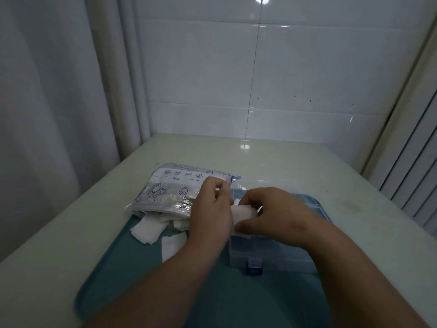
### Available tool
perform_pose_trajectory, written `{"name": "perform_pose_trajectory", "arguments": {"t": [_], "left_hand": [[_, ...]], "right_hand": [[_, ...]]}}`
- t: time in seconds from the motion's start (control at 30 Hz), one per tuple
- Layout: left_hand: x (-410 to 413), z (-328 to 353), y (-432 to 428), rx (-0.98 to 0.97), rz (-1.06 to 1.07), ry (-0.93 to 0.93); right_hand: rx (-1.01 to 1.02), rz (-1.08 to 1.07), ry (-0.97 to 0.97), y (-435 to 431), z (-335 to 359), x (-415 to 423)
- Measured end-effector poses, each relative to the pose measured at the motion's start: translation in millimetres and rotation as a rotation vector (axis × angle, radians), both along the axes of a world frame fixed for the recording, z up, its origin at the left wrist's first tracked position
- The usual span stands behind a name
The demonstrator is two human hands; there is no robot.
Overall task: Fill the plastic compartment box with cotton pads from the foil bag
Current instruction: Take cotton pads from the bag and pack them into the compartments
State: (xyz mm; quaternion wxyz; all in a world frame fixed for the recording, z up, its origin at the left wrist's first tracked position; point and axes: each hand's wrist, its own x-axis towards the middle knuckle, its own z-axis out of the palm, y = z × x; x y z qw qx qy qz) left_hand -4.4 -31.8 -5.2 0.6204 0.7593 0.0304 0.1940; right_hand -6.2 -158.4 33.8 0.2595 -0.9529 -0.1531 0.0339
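Just above the plastic compartment box (272, 256), left hand (212, 209) and right hand (274, 214) pinched stacked cotton pads (243, 213) in curled fingers (250, 197); a loose squeeze could spill them onto the tray (142, 280).

Your pale table (295, 162) stands against a tiled wall (307, 79). A teal tray (142, 280) lies on it. The foil bag (165, 192) rests partly on the table, partly over the tray's far edge.
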Motion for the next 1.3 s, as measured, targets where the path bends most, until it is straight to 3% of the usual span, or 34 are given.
{"name": "perform_pose_trajectory", "arguments": {"t": [0.23, 0.4, 0.6, 0.77, 0.93, 1.1, 1.3], "left_hand": [[-4.8, 3.1, -3.1, 0.009, -0.028, 0.002], [-6.0, 3.1, -1.6, 0.032, 0.018, -0.035], [-2.0, 1.2, -0.4, 0.129, 0.000, 0.031], [-3.3, 1.0, -1.8, 0.001, 0.026, -0.018], [-1.6, -0.3, -1.2, 0.040, 0.031, 0.045], [-3.2, 3.2, -1.9, -0.025, 0.014, 0.051], [-2.6, -1.9, -3.5, 0.103, -0.007, 0.043]], "right_hand": [[0.018, -0.022, 0.003, -2.2, 4.6, -1.2], [0.207, -0.062, 0.090, -4.1, 7.4, 0.0], [0.148, -0.035, 0.050, -5.4, 4.1, 1.5], [0.121, -0.021, 0.004, -1.4, 1.7, 0.3], [0.220, -0.029, 0.033, -1.3, 1.9, 1.2], [0.120, -0.021, 0.017, -1.3, 1.8, 1.0], [0.071, -0.005, 0.075, 0.0, 1.0, 0.3]]}}
